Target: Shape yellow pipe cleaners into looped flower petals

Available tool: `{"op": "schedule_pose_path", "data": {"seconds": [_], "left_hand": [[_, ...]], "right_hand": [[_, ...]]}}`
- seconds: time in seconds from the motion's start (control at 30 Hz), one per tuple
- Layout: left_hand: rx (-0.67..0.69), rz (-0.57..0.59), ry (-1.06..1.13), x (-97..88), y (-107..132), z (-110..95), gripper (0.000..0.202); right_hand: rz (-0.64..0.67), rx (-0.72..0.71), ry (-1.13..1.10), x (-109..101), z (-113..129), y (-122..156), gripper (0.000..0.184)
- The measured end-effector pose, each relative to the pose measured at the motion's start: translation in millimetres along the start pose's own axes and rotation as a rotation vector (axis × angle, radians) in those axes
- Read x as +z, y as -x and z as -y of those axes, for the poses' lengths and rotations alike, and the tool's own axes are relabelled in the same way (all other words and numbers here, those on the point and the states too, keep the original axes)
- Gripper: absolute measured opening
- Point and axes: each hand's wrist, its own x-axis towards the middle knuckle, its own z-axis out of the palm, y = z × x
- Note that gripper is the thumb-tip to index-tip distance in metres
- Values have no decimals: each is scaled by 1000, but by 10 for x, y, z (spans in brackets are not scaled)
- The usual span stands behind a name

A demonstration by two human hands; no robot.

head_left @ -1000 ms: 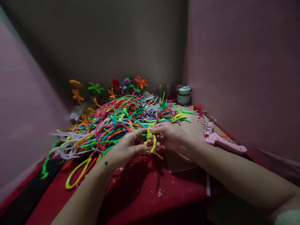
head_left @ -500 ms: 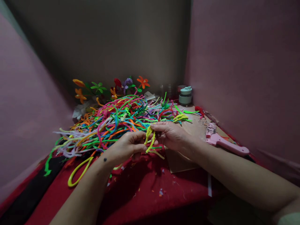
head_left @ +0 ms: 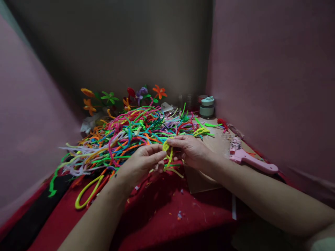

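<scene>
Well, from the left, you have one smooth yellow loop (head_left: 83, 197) at the near edge of one big heap of multicoloured fuzzy craft stems (head_left: 146, 127), too tangled to count. Behind the heap rise seven fuzzy flower shapes (head_left: 131, 92) in orange, green, red and purple. Next come your two hands, with one bent, fuzzy bright-yellow stem piece (head_left: 171, 155) between them, above the red cloth (head_left: 193, 209). Farther right are one small bundle of yellow stems (head_left: 201, 131), one pale-teal lidded cup (head_left: 207, 107), one flat brown board (head_left: 213, 139) and one pink plastic pistol-shaped tool (head_left: 252, 162).

Compared with half a second ago, your left thumb has risen from low beside the yellow piece to press against it higher up; your right hand has hardly shifted, and the heap, cup and tool lie as they did.

Your left hand (head_left: 142, 162) reaches in from the lower left, thumb and index finger pinching the piece's left side, the other fingers curled underneath. Your right hand (head_left: 192, 150) comes from the right, palm inward, thumb and fingertips gripping the piece near its top.
</scene>
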Motion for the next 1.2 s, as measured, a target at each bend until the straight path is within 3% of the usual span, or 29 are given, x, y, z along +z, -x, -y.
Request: {"op": "schedule_pose_path", "data": {"seconds": [0.13, 0.37, 0.47, 0.63, 0.93, 1.1, 1.2], "left_hand": [[-32, -39, 195, 56, -56, 77, 18], [-6, -66, -17, 51, -53, 29, 21], [48, -82, -6, 71, -45, 14, 20], [61, -83, -61, 83, -32, 9, 18], [56, -50, -257, 88, 10, -30, 21], [47, -77, -181, 81, 8, -31, 19], [55, -131, -93, 64, -9, -20, 19]], "right_hand": [[4, -15, 30, 1, -2, 4, 15], [-97, -90, 163, 43, 50, 53, 17], [-127, -114, 179, 52, 66, 65, 20], [-99, -87, 135, 75, 66, 71, 21], [-174, -81, 49, 83, 28, 77, 18], [-160, -41, 56, 55, 8, 46, 19], [-77, -34, 61, 30, 9, 38, 20]]}}
